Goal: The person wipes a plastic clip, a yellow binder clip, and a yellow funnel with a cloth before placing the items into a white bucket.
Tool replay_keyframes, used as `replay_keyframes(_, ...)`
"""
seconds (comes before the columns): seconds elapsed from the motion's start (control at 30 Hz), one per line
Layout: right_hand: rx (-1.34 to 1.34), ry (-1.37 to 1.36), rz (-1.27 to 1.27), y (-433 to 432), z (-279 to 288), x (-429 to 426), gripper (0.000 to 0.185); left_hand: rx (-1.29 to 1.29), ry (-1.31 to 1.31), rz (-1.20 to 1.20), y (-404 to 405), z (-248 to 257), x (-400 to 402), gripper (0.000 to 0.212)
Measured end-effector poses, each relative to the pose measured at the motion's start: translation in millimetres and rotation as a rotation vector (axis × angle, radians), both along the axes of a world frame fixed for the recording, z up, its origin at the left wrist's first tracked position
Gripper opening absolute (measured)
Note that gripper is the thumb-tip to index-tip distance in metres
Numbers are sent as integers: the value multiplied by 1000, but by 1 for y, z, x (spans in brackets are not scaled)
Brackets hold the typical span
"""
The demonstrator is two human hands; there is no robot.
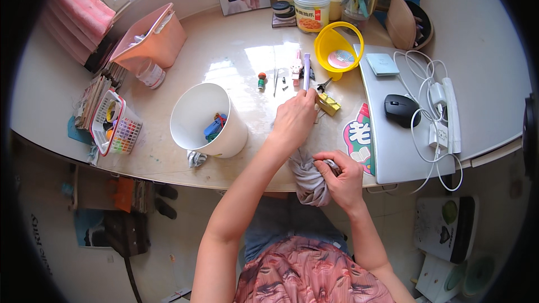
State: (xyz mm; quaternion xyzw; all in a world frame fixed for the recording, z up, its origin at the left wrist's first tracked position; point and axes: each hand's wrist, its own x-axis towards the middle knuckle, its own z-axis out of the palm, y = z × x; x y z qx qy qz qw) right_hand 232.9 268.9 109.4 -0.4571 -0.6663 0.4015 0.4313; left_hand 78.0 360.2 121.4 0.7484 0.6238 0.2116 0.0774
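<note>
My left hand (296, 114) reaches over the desk with its fingers at the near end of a flat lavender strip-like tool (307, 67); whether it grips the tool is hard to tell. My right hand (343, 179) is closed on a crumpled grey cloth (310, 181) at the desk's front edge. Around the left hand lie a pink rabbit-figured item (296, 69), a yellow clip-like block (329, 104), a small dark Eiffel Tower figure (324, 85), tweezers (275, 82) and a small red-and-green figure (261, 81). A white bin (238, 128) to the left holds blue and green items.
A yellow basket (359, 46) stands behind the small items. On the right, a silver laptop (389, 151) carries a black mouse (402, 110) and white cables. A pink box (172, 42), a clear cup (150, 74) and a small white basket (129, 128) are at the left.
</note>
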Motion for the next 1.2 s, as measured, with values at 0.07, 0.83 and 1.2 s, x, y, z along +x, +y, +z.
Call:
replay_keyframes(0.07, 0, 20, 3, 0, 0, 0, 11, 133, -145, 78, 0, 3, -4, 22)
replay_keyframes(0.83, -265, 850, -198, 5, -5, 9, 9, 35, -594, 82, -94, 5, 1, 21)
replay_keyframes(1.2, -64, 569, 1, -3, 8, -1, 23, -96, -891, 34, -135, 28, 19, 21)
